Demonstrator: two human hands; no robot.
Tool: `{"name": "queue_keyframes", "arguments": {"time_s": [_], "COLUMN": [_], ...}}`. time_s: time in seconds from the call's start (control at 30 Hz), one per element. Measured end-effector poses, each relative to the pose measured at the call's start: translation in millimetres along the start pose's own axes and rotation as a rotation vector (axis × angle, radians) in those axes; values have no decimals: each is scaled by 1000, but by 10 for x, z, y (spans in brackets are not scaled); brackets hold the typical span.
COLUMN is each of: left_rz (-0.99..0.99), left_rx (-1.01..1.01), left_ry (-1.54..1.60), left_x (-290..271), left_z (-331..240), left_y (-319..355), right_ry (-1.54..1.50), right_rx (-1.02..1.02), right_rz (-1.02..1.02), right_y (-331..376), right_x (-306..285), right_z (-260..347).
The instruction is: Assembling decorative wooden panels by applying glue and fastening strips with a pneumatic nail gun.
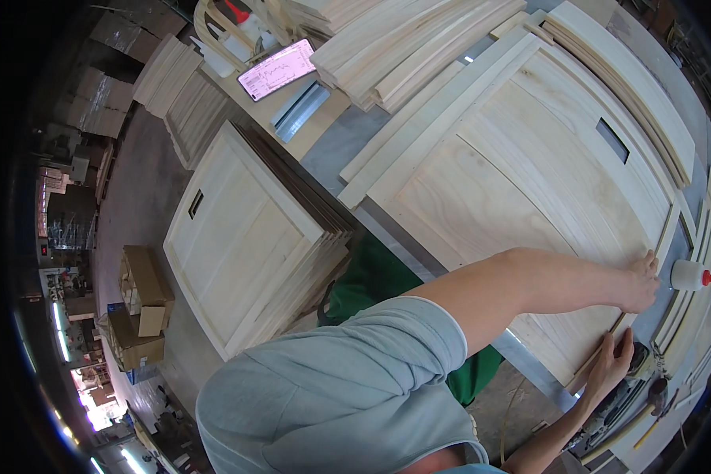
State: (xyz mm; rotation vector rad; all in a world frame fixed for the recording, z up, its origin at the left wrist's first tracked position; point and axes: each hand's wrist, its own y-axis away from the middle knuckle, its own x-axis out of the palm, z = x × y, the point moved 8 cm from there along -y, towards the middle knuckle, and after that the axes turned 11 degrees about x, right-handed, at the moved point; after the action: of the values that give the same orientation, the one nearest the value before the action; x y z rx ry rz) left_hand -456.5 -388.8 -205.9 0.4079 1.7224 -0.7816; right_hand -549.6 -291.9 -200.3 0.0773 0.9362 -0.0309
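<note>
A pale wooden panel point(513, 182), with a small rectangular slot, lies on the metal-topped table point(347, 146). Along its right-hand edge runs a narrow wooden strip point(667, 227). My left arm reaches across the panel, and my left hand point(640, 283) has its fingers curled over this strip. Closer to the panel's near corner, my right hand point(611, 363) pinches the strip between thumb and fingers. Part of the strip is hidden under my hands. A white glue bottle point(686, 275) with a red nozzle lies just right of my left hand.
Left of the table stands a stack of similar panels point(245, 245). Wooden boards point(419, 47) are piled at the back, near a lit phone point(276, 69). Curved wooden pieces point(632, 87) lie beyond the panel. Hand tools point(660, 391) lie at the right; cardboard boxes point(142, 296) sit far left.
</note>
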Motion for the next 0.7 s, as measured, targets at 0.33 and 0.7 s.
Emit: {"name": "queue_keyframes", "arguments": {"time_s": [0.33, 0.7], "left_rz": [-73, -382], "left_rx": [44, 333], "left_ry": [-31, -61], "left_x": [-132, -444], "left_z": [27, -103], "left_y": [121, 200], "right_ry": [-91, -32], "right_rx": [111, 89], "right_rz": [39, -43], "right_y": [-41, 6], "right_x": [39, -245], "right_z": [-82, 25]}}
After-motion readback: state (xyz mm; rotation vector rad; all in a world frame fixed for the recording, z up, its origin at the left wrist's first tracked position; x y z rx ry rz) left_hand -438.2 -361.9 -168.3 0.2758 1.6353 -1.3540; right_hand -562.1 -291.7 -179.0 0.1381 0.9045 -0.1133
